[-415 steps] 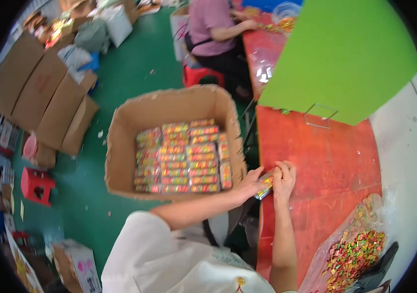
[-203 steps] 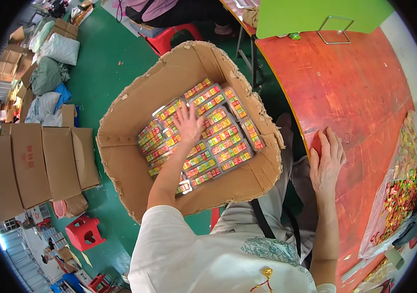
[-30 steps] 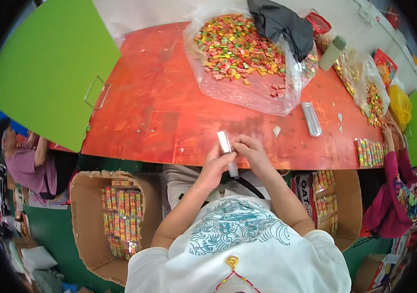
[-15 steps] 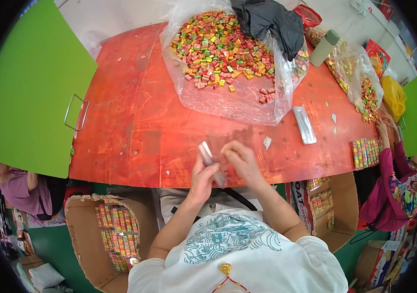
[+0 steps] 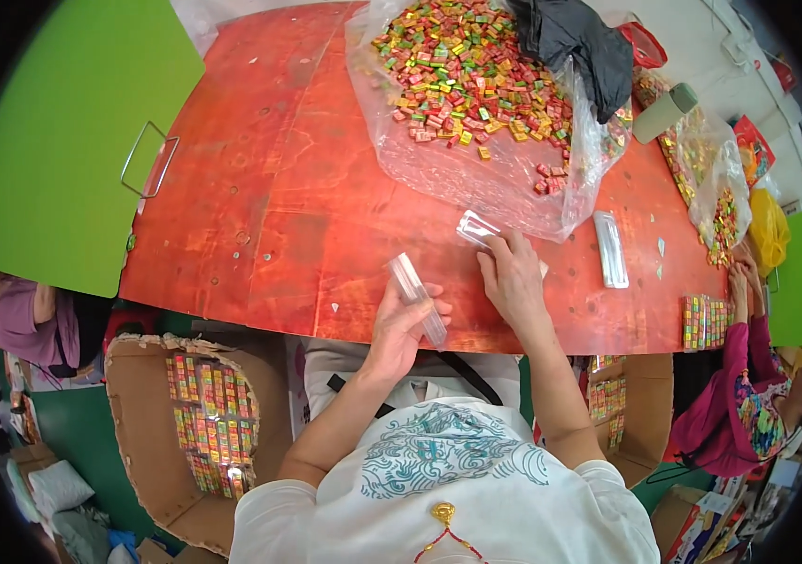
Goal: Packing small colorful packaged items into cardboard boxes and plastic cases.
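In the head view, the right hand (image 5: 513, 277) had moved away from the left hand (image 5: 399, 331), its bent fingers at a narrow clear plastic tray (image 5: 473, 227) on the red tabletop (image 5: 354, 249), grip unclear. The left fingers were closed around a long clear plastic case (image 5: 409, 282) above the near edge

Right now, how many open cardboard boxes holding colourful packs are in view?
2. One box is at the person's left; the other box is at their right, partly hidden by the red table. More could be hidden under it.
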A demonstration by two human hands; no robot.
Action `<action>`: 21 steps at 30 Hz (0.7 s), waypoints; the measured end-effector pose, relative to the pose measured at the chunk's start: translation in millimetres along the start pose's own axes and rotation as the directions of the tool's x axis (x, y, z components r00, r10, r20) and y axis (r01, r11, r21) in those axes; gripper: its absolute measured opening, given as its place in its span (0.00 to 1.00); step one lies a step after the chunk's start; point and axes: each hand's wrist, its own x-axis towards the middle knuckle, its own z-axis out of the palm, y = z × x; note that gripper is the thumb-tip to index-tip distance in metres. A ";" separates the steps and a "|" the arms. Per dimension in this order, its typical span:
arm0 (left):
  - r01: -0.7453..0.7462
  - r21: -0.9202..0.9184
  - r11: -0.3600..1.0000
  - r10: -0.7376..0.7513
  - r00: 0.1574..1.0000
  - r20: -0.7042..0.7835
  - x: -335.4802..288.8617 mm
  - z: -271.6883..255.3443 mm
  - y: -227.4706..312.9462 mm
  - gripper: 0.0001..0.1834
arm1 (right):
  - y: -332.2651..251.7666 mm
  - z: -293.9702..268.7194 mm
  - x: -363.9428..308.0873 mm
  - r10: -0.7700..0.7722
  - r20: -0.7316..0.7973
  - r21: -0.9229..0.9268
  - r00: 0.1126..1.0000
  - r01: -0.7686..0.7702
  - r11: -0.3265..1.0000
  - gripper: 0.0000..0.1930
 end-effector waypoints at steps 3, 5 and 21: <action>-0.036 0.088 0.995 0.035 0.999 0.006 -4.4 -4.1 -0.6 0.24 | -37.2 -18.3 -1.7 0.016 0.244 0.549 0.970 -0.152 0.822 0.09; -0.020 0.140 0.990 0.007 0.995 0.098 -4.7 -8.7 -0.7 0.25 | -58.7 -21.7 -4.7 -0.011 0.330 0.648 0.944 -0.218 0.729 0.08; -0.046 0.192 0.980 0.029 0.995 0.092 -7.6 -8.1 4.1 0.25 | -66.2 0.1 -13.0 0.054 0.613 0.754 0.788 -0.604 0.259 0.09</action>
